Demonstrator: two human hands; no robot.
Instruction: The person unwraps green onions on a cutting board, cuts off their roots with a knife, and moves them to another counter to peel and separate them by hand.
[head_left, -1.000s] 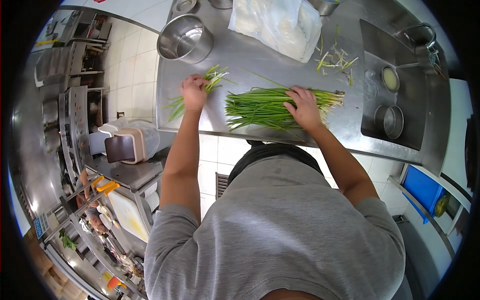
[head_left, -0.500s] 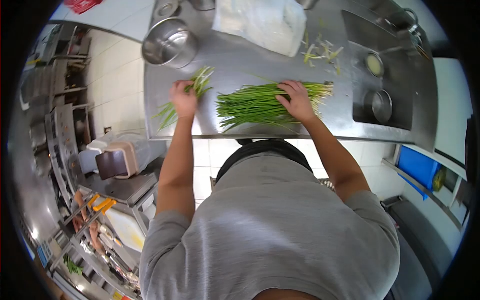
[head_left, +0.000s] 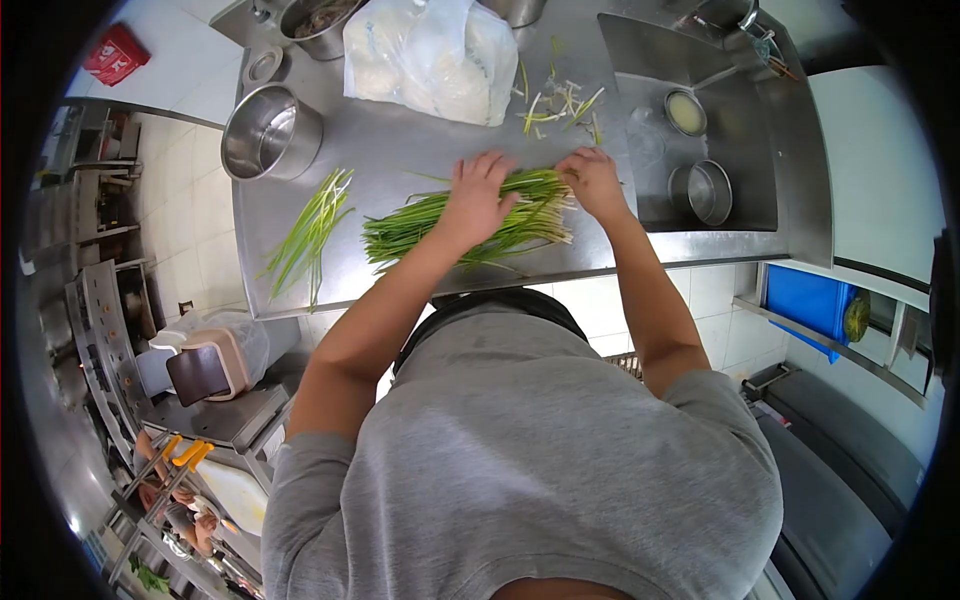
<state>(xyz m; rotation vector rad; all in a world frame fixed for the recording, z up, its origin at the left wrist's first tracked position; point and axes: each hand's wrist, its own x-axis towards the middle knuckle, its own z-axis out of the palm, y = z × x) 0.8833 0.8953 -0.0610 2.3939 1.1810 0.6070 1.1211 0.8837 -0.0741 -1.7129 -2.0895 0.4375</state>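
A thick bundle of scallions (head_left: pixel 400 230) lies across the steel counter, green tops to the left and pale root ends to the right. My left hand (head_left: pixel 476 202) rests over its middle, fingers apart and slightly blurred. At the root end, my right hand (head_left: pixel 594 184) has its fingertips pinched on the scallions; how many stalks it grips is hidden. A smaller pile of scallions (head_left: pixel 312 232) lies apart on the left. Beyond the right hand, pale and green scallion scraps (head_left: pixel 562 104) are scattered on the metal.
A white plastic bag (head_left: pixel 435 65) stands behind the bundle. An open steel pot (head_left: pixel 270 140) is at the left, and another pot (head_left: pixel 318 30) behind it. On the right, the sink (head_left: pixel 735 115) holds two round metal containers. A person's hands show at the lower left.
My left hand has let go of the small scallion pile and moved right onto the bundle. My right hand has shifted to the root ends. The view has turned and shifted.
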